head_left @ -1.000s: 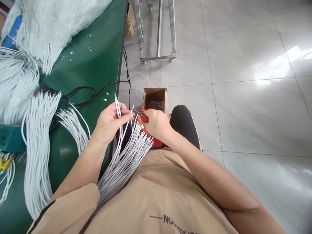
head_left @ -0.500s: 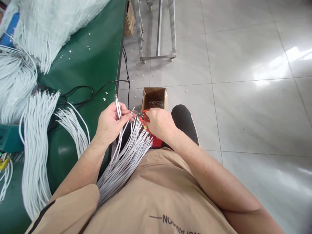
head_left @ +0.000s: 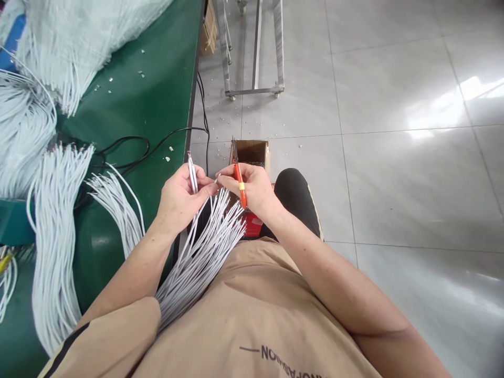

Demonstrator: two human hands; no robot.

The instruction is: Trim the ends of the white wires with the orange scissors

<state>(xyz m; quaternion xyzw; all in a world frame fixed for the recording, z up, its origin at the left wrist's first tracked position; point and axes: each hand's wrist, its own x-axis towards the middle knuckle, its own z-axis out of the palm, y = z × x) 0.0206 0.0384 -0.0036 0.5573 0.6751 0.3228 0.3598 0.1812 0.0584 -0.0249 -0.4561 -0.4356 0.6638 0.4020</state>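
White insulated wires [head_left: 205, 247] fan up from the person's lap toward twelve o'clock, their cut ends meeting both hands. At about eleven o'clock of that bundle the left hand [head_left: 179, 197] is closed around a pair of separated wires [head_left: 192, 176], which stand upright between thumb and fingers. Just beside it, at its three o'clock, the right hand [head_left: 252, 189] grips orange-handled cutters [head_left: 239, 181], the dark tip pointing to twelve o'clock, while thumb and forefinger pinch the end of a single wire [head_left: 218, 179]. The two hands nearly touch at the fingertips. Beyond the cutters, at twelve o'clock on the grey tiled floor, an open cardboard box [head_left: 252, 152] stands. At nine o'clock lies a green workbench [head_left: 149, 94] carrying more hanging white wire bundles [head_left: 55, 226] and a black cable [head_left: 129, 152]. A red object [head_left: 252, 226] shows under the right wrist.
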